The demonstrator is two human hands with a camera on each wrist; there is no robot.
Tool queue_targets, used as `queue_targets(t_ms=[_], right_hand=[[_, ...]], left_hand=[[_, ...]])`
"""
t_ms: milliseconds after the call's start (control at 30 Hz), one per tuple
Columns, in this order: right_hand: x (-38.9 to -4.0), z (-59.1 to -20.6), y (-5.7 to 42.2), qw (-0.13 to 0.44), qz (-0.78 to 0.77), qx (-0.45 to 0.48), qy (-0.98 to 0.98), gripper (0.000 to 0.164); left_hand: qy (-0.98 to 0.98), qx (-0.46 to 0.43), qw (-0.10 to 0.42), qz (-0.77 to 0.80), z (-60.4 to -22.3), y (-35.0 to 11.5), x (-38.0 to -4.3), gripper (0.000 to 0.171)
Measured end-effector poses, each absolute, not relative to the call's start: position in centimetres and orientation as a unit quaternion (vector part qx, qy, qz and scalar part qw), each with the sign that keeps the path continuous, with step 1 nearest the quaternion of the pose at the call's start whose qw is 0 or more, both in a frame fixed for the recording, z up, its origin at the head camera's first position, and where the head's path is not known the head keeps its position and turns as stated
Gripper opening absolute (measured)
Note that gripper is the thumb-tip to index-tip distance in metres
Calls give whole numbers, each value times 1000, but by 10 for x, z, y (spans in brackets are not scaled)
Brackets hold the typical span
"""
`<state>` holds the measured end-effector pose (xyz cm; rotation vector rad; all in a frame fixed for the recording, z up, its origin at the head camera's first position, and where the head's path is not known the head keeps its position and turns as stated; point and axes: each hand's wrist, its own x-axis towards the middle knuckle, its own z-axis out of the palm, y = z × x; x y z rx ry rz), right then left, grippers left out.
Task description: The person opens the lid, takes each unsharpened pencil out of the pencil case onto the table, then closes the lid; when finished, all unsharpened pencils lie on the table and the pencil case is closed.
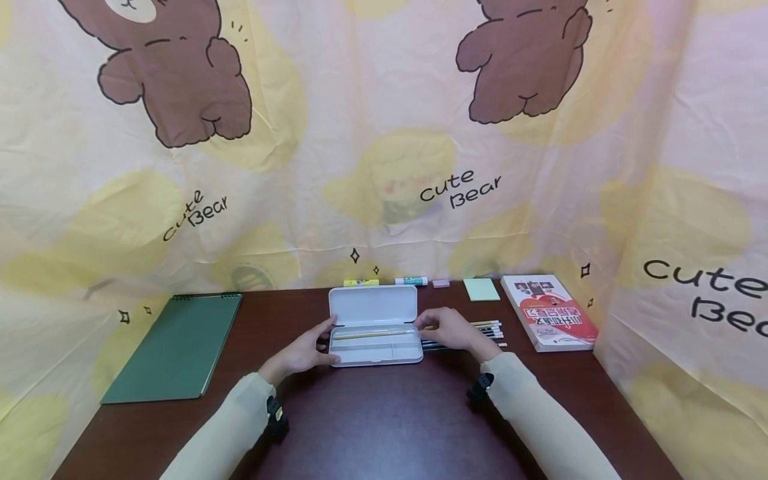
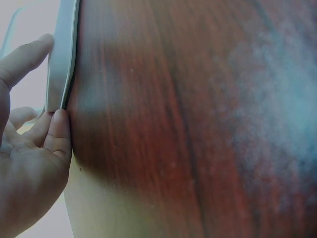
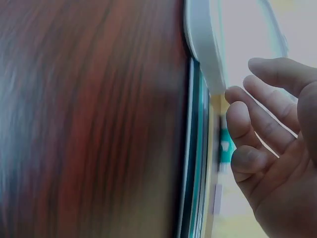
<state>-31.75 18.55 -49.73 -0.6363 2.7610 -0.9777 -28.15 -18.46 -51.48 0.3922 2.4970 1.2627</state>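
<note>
A white pencil case [image 1: 377, 355] lies with its lid [image 1: 373, 305] raised, a single yellowish pencil [image 1: 373, 335] in its back compartment. My left hand [image 1: 303, 350] grips the case's left end, thumb at the front corner and fingers behind; the left wrist view shows the thumb against the case's side wall. Over the right end of the case is my right hand [image 1: 447, 328], fingers loosely bent. In the right wrist view nothing shows between its thumb and fingertips. Several pencils [image 1: 493, 331] lie beside the case, partly hidden under the right hand.
A green spiral notebook [image 1: 174, 350] lies at left, a red-and-white book [image 1: 549, 313] at right. Along the back are a yellow tube [image 1: 361, 283], a white-and-teal tube [image 1: 411, 281], a small purple block [image 1: 441, 283] and pale green sticky notes [image 1: 481, 289]. A printed curtain borders the table.
</note>
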Motion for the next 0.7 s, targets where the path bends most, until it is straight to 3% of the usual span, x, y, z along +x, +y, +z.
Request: queue_targets(t_ms=[700], right_hand=[[-320,-499,152,123,-294,-227,920,17]], left_hand=[[872,141,156,443,-516,-187,-282,100]])
